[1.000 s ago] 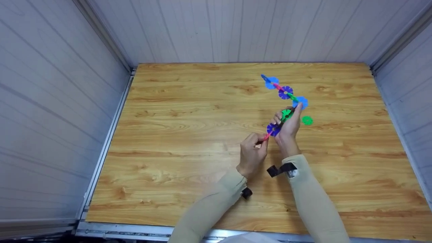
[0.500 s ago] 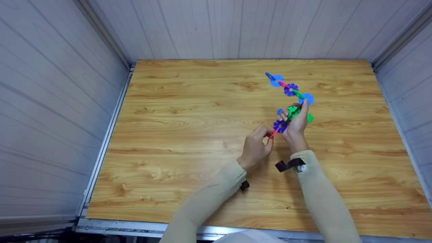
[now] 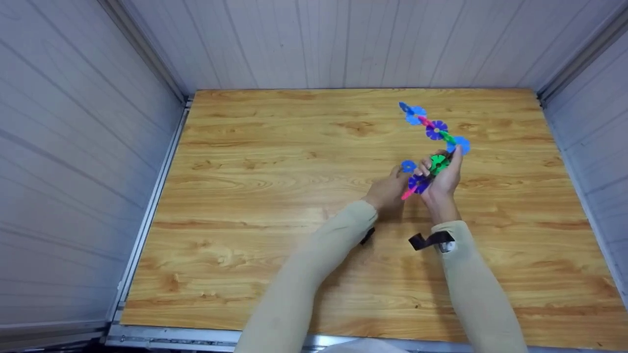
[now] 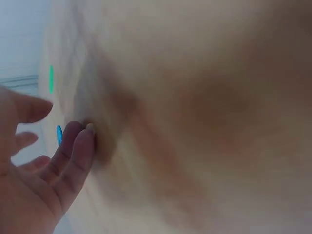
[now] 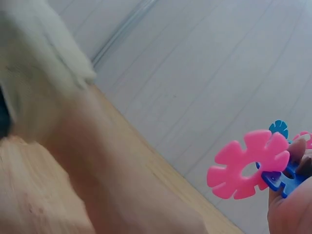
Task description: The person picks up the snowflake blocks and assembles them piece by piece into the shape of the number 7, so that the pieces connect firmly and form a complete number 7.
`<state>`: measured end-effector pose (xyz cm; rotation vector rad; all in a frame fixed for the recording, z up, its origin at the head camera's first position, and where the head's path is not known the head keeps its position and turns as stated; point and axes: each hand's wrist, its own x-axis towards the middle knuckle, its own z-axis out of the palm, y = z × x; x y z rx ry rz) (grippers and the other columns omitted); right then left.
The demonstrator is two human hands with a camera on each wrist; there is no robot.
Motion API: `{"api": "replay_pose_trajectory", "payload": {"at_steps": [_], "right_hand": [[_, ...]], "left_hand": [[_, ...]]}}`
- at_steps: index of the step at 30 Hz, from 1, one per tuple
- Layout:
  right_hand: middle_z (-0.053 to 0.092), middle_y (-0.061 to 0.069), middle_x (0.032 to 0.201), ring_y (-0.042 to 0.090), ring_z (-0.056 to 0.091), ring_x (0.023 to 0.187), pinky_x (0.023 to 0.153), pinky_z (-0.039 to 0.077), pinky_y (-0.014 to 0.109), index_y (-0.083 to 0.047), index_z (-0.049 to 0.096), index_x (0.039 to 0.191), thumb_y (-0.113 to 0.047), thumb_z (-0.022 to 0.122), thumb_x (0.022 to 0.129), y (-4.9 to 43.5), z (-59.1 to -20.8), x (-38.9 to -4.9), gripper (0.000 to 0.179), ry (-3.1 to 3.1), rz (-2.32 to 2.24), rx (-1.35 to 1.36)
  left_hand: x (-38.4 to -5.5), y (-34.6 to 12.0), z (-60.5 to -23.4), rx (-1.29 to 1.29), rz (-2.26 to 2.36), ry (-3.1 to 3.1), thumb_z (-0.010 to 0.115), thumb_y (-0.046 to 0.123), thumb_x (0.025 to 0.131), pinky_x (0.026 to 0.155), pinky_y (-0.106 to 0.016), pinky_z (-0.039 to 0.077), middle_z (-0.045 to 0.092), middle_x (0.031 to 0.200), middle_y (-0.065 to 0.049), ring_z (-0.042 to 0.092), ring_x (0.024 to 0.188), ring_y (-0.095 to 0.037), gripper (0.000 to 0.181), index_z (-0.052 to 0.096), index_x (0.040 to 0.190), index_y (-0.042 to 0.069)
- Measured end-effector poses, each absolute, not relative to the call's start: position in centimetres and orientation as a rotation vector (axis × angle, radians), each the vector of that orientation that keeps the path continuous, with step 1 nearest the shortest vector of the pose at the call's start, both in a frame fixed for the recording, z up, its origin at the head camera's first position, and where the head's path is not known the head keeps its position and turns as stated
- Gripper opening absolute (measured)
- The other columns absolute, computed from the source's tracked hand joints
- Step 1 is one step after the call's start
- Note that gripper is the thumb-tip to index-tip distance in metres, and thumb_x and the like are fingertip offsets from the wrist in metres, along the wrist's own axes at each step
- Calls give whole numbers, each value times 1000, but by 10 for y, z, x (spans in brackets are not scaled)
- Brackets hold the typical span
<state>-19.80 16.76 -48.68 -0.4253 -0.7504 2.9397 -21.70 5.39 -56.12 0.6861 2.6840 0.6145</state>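
Note:
My right hand [image 3: 444, 184] grips a chain of interlocking plastic snowflake discs. Its far part runs up to the left, with a light blue disc [image 3: 416, 115], a purple disc [image 3: 436, 130] and a blue disc [image 3: 459, 145]. A green disc [image 3: 439, 164] shows at the palm, and a pink disc [image 5: 249, 165] ends the near side. My left hand [image 3: 387, 192] reaches under that end, beside a loose blue disc [image 3: 408, 166]. In the left wrist view its fingers are relaxed and hold nothing; the blue disc [image 4: 59, 135] lies just beyond them.
A green disc [image 4: 51, 79] lies on the table farther off in the left wrist view; the right hand hides it in the head view. The wooden table [image 3: 245, 196] is bordered by pale panel walls [image 3: 314, 44] at the back and sides.
My left hand has let go of the pink disc and moved forward to the loose blue disc. My right hand has shifted right with the chain, uncovering the blue disc and covering the loose green one.

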Motion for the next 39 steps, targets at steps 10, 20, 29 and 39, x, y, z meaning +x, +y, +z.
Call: {"api": "replay_pose_trajectory", "payload": {"at_steps": [10,20,29,39], "right_hand": [[39,3,55,16,36,45,42,37,27,-8,45,86,-53,39,104,165,-486,-194,49,-778,2957,-477],[40,4,53,15,36,42,42,36,27,-8,47,82,-51,36,105,162,-488,-195,51,-773,2943,-444],[39,4,54,15,36,43,43,35,27,-8,44,83,-52,36,105,159,-490,-199,50,-768,2972,-440],[40,4,55,16,36,44,44,37,28,-7,44,86,-51,36,105,168,-490,-199,49,-793,2938,-475]], "left_hand": [[-227,77,-565,661,-158,2698,38,35,108,55,-24,48,10,165,7,49,61,-8,57,13,159,35],[-212,52,-575,776,-61,2916,50,27,104,55,-32,54,47,149,-1,62,79,-14,33,58,136,29],[-211,39,-577,798,-63,2919,47,27,104,58,-32,54,41,151,0,62,82,-16,42,47,145,28],[-209,42,-577,895,-88,2884,46,26,105,60,-32,54,47,147,0,60,76,-14,35,56,138,31]]}}
